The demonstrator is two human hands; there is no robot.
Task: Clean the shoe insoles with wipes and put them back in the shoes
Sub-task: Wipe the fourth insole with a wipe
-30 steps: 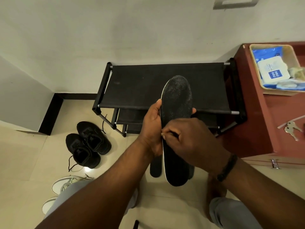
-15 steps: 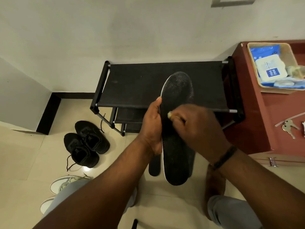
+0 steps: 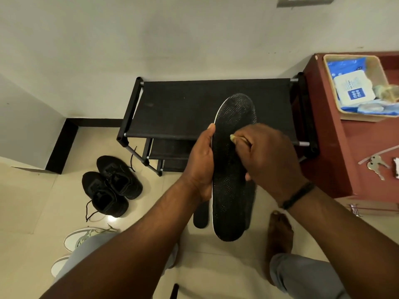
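My left hand (image 3: 201, 165) grips a black insole (image 3: 232, 190) with a white edge by its left side, toe end pointing away from me. My right hand (image 3: 269, 158) pinches a small wadded wipe (image 3: 232, 137) and presses it on the insole's upper half. A second black insole (image 3: 200, 219) shows partly behind the first, also in my left hand's hold. A pair of black shoes (image 3: 112, 186) sits on the floor to the left. The wipes pack (image 3: 354, 91) lies in a beige tray (image 3: 380, 67) at the upper right.
A black shoe rack (image 3: 194, 108) stands against the wall ahead. A red cabinet (image 3: 332, 147) on the right carries the tray and keys (image 3: 375, 164). White shoes (image 3: 82, 238) lie at lower left beside my leg. My bare foot (image 3: 279, 231) rests on the tiles.
My right hand has slid the wipe up the insole, from its middle toward the toe end. My left hand keeps the same hold.
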